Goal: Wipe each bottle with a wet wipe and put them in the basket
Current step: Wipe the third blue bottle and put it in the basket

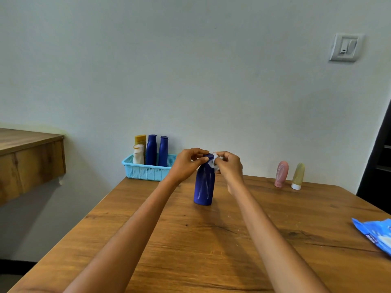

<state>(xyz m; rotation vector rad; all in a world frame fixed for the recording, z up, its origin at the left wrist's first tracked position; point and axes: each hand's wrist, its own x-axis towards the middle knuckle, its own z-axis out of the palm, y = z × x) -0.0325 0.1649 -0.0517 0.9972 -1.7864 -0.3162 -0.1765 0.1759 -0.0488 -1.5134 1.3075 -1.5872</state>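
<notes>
A dark blue bottle (pixel 204 187) stands upright on the wooden table (pixel 190 240), near its middle. My left hand (pixel 187 162) pinches the bottle's cap from the left. My right hand (pixel 229 166) holds a crumpled white wet wipe (pixel 213 162) against the cap's right side. A light blue basket (pixel 146 171) sits at the table's far left corner. It holds two blue bottles (pixel 151 150), a yellow bottle (pixel 140 140) and a white bottle (pixel 138 154). A pink tube (pixel 281 174) and a pale yellow tube (pixel 298 176) stand on their caps at the far right.
A blue wet-wipe pack (pixel 375 233) lies at the table's right edge. A wooden shelf (pixel 29 161) juts from the wall on the left. A wall switch (pixel 344 47) is high on the right, and a dark door edge (pixel 378 166) stands beyond the table.
</notes>
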